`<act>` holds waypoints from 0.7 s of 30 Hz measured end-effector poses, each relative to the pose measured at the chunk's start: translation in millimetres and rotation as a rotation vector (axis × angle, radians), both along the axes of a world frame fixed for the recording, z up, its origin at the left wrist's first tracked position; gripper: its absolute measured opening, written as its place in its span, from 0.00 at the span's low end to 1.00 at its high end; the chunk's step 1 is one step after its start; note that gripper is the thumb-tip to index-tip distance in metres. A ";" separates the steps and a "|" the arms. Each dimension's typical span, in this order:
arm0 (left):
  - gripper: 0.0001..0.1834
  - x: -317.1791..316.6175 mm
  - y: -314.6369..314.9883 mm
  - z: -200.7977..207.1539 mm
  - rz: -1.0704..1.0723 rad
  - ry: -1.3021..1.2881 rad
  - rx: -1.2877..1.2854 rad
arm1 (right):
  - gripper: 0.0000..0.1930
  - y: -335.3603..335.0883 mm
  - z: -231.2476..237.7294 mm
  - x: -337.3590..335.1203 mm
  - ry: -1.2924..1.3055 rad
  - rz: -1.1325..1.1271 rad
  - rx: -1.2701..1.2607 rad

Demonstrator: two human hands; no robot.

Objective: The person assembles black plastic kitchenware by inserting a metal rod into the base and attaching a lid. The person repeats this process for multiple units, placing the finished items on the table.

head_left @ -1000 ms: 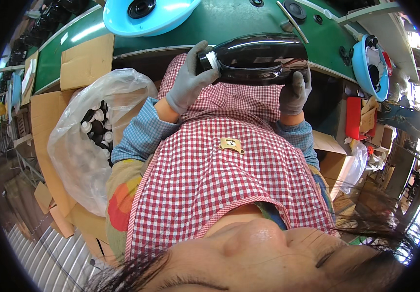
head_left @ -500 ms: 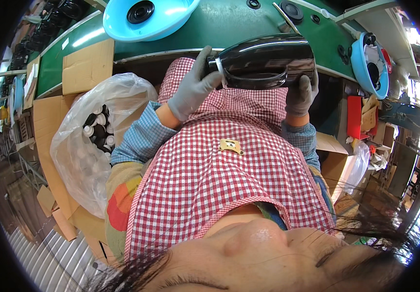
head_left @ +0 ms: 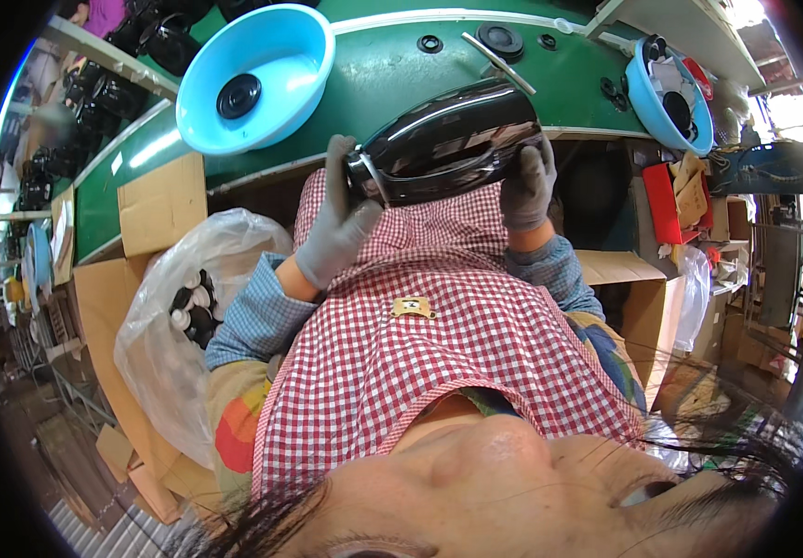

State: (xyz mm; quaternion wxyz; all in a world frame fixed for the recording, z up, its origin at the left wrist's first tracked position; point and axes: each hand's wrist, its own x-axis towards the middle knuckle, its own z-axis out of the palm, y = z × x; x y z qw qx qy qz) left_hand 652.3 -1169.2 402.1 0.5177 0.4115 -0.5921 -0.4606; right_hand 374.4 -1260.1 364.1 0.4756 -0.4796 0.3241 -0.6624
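Observation:
A glossy black jug [head_left: 457, 139] with a long side handle lies on its side between my hands, above my lap and just off the bench edge. My left hand [head_left: 334, 219], in a grey glove, grips its narrower left end at a pale ring, thumb below and fingers above. The wide right end rests in my gloved right hand [head_left: 527, 186], the fingers curled round it. That end sits higher, so the jug slants down toward the left. My right palm is partly hidden behind it.
A blue basin [head_left: 294, 88] holding a black disc [head_left: 239, 96] stands on the green bench [head_left: 378, 65]. Black round parts [head_left: 500, 42] and a pale rod [head_left: 497, 63] lie farther back. Another blue basin [head_left: 648, 98] is at right. A plastic bag [head_left: 164, 372] of black-and-white caps sits in a carton at left.
The jug has gone from nearly level to slanting, its left end lower, both hands still on it. The view has shifted, so more of the bench and left basin shows.

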 end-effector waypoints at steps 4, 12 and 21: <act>0.54 24.2 -11.5 19.0 -0.130 -1.156 -0.370 | 0.18 -14.3 3.3 -24.8 0.116 0.026 0.266; 0.44 -12.3 -7.0 -9.0 0.126 -0.035 -0.006 | 0.29 13.4 30.1 7.0 -0.020 -0.013 0.001; 0.61 7.6 -39.1 26.3 -0.217 0.205 0.127 | 0.29 -7.5 -8.6 8.3 -0.398 0.028 0.277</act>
